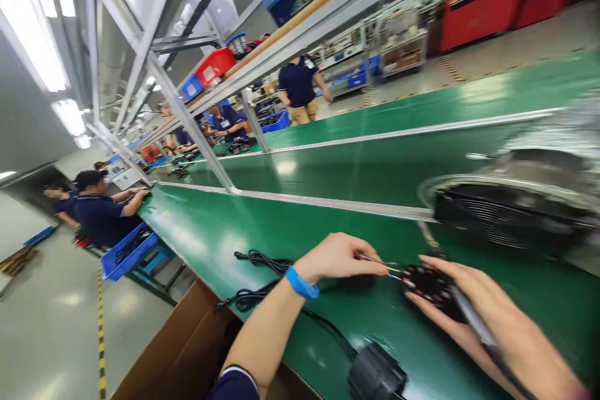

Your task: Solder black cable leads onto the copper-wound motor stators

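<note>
My left hand (340, 256), with a blue band (301, 284) at the wrist, is closed in a pinch on thin wires (392, 269), one of them yellow. These run to a round black part (434, 287) dotted with red and pale spots. Thumb and fingers of my right hand (487, 319) grip that part from both sides. A dark pen-shaped tool (473, 319) with a cord lies across the same hand; its tip is not clear. Below, a ribbed black cylindrical housing (376, 372) with a black cable sits on the green bench (281, 219).
Coiled black cables (255, 297) lie left of my forearm. An open cardboard box (173, 344) stands at the bench edge. A blurred, black-grilled machine (501, 212) is at the right. Seated co-workers (105, 212) are farther left, beside a blue bin (129, 253). A metal post (197, 131) rises from the bench.
</note>
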Demonstrator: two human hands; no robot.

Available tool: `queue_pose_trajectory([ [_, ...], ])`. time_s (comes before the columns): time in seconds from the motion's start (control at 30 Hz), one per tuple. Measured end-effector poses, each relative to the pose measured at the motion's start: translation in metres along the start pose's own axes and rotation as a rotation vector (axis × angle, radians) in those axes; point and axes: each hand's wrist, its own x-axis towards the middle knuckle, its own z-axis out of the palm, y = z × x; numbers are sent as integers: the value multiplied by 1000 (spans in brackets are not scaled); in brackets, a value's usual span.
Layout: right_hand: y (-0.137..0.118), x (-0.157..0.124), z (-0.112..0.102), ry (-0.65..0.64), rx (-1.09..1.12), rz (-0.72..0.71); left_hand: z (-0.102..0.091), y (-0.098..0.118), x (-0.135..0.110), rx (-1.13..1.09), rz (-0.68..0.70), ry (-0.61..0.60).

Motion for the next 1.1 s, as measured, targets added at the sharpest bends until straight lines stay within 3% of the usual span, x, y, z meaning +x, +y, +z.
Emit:
queue_pose_trajectory([
  [0.13,-6,-4,-8,-156,-40,-9,-13,1,3,-182,-74,-95],
  [0.27,-11,-5,-14,-210,-50,23,-18,10,6,-220,-143,-153],
  [0.57,-19,-2,-17,-188,-8,35,10,11,17,-221,-163,-143],
  [0.87,-19,-4,-15,-183,-25,34,1,15,12,-216,-205,-83],
  [1.1,-25,-2,-19,-179,-20,5,18,21,8,-148,-186,74],
])
